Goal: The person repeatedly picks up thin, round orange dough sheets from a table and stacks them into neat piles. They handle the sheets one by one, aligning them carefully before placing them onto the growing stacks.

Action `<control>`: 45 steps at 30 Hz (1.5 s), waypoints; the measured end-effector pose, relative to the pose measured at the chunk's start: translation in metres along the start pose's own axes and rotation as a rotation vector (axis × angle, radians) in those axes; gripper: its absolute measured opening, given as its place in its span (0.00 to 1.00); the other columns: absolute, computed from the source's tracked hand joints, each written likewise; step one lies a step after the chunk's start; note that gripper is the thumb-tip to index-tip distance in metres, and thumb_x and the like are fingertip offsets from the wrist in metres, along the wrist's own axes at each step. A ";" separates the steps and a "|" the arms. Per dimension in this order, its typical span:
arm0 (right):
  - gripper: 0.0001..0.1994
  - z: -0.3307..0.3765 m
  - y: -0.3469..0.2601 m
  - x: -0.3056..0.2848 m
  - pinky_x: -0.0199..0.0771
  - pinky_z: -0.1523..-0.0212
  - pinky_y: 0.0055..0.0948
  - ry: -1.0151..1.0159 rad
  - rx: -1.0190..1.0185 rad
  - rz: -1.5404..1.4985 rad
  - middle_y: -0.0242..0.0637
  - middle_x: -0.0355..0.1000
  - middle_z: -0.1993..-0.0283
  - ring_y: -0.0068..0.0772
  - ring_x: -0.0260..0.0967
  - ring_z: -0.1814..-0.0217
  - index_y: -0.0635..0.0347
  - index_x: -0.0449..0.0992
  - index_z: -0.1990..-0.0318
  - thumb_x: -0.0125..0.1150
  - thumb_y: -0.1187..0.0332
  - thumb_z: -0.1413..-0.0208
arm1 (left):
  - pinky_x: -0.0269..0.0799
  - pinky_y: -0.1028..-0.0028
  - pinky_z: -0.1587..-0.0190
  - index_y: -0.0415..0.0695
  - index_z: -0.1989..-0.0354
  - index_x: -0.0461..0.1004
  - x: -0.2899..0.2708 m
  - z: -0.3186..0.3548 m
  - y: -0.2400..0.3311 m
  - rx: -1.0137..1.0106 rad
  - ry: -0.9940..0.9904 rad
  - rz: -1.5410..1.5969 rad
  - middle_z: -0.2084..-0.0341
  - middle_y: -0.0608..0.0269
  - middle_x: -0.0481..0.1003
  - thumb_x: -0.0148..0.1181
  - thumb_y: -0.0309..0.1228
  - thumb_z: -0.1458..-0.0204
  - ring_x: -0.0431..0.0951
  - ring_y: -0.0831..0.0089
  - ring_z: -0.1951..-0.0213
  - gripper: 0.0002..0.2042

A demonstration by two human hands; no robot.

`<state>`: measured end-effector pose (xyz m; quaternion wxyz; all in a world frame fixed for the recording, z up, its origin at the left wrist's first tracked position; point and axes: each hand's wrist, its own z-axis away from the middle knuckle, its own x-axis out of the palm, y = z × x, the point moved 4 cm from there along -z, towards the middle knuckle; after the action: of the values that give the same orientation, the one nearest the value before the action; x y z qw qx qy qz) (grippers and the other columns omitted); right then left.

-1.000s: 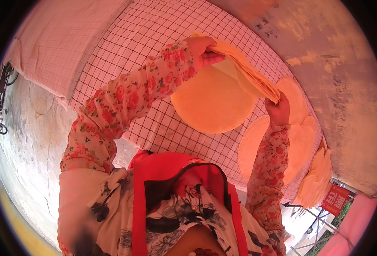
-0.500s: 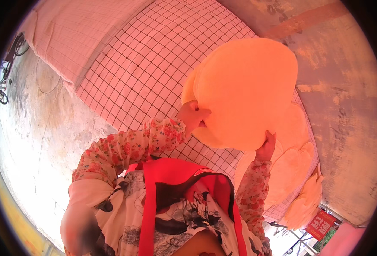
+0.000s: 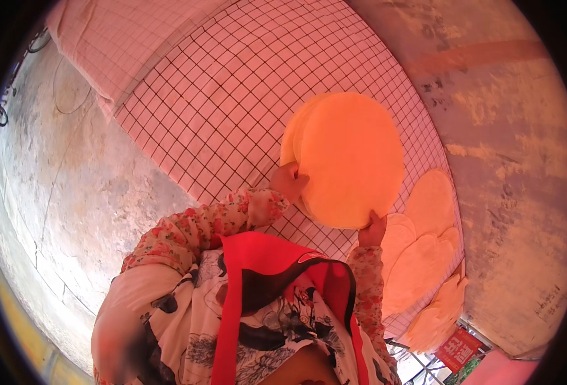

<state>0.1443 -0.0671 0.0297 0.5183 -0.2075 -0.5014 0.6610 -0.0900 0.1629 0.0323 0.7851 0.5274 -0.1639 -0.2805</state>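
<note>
A wide wire-grid rack (image 3: 232, 109) covered in pale cloth fills the scene, more flat rounds (image 3: 425, 256) lying along its right edge, and above it a stack of thin orange rounds (image 3: 351, 157) is gripped at its near rim by the left hand (image 3: 288, 183) and right hand (image 3: 373, 230).

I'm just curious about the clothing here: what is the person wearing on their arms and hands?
Both arms are covered to the wrist by long sleeves of light fabric printed with small red and pink flowers and bits of green. The left hand and the right hand are bare: no gloves, and no rings or bracelets that can be made out. The cuffs sit snug at the wrists.
</note>
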 end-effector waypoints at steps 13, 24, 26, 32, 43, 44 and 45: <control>0.29 0.070 -0.043 0.098 0.59 0.40 0.37 0.051 -0.656 1.133 0.46 0.58 0.39 0.43 0.55 0.37 0.65 0.60 0.39 0.61 0.71 0.50 | 0.75 0.71 0.68 0.38 0.51 0.64 -0.006 -0.009 -0.022 -0.154 0.131 0.661 0.67 0.57 0.74 0.52 0.32 0.43 0.77 0.70 0.69 0.14; 0.21 0.089 0.012 0.167 0.62 0.41 0.36 -0.424 -0.634 1.133 0.46 0.64 0.42 0.43 0.62 0.40 0.65 0.69 0.49 0.63 0.72 0.53 | 0.73 0.75 0.70 0.38 0.47 0.60 -0.018 -0.011 -0.001 -0.042 0.109 0.332 0.65 0.57 0.72 0.64 0.31 0.52 0.76 0.72 0.68 0.26; 0.16 0.085 0.010 0.161 0.64 0.43 0.34 -0.410 -0.574 1.030 0.45 0.67 0.45 0.41 0.65 0.42 0.64 0.71 0.53 0.62 0.73 0.51 | 0.73 0.77 0.69 0.35 0.51 0.63 -0.020 -0.014 -0.003 -0.032 0.157 0.308 0.71 0.59 0.74 0.67 0.35 0.55 0.76 0.74 0.70 0.27; 0.09 0.084 0.006 0.140 0.67 0.45 0.32 -0.292 -0.619 0.973 0.44 0.71 0.50 0.39 0.69 0.47 0.66 0.73 0.58 0.56 0.76 0.47 | 0.70 0.77 0.76 0.38 0.55 0.65 -0.023 -0.026 0.009 -0.198 0.092 0.282 0.75 0.65 0.73 0.69 0.38 0.57 0.72 0.79 0.76 0.25; 0.20 0.093 0.014 0.179 0.67 0.45 0.37 -0.180 -0.915 1.308 0.50 0.68 0.47 0.49 0.66 0.44 0.67 0.67 0.47 0.45 0.81 0.49 | 0.71 0.76 0.77 0.36 0.59 0.69 -0.018 -0.033 0.012 -0.212 0.176 0.149 0.77 0.63 0.74 0.67 0.35 0.57 0.74 0.77 0.77 0.21; 0.20 0.092 0.015 0.179 0.66 0.45 0.37 -0.202 -0.900 1.296 0.50 0.68 0.47 0.49 0.66 0.44 0.67 0.67 0.47 0.45 0.82 0.50 | 0.70 0.76 0.76 0.36 0.59 0.69 -0.017 -0.034 0.012 -0.195 0.200 0.135 0.78 0.63 0.74 0.67 0.35 0.57 0.74 0.77 0.77 0.20; 0.20 0.091 0.017 0.179 0.66 0.44 0.38 -0.227 -0.884 1.285 0.50 0.68 0.46 0.50 0.66 0.43 0.67 0.68 0.47 0.44 0.82 0.50 | 0.70 0.76 0.76 0.36 0.60 0.69 -0.015 -0.036 0.010 -0.187 0.214 0.110 0.78 0.63 0.74 0.66 0.35 0.57 0.74 0.77 0.77 0.20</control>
<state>-0.0032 0.0531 0.0963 -0.1503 -0.5749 -0.5494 0.5874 -0.0793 0.2008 0.0278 0.8580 0.4690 -0.0812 -0.1934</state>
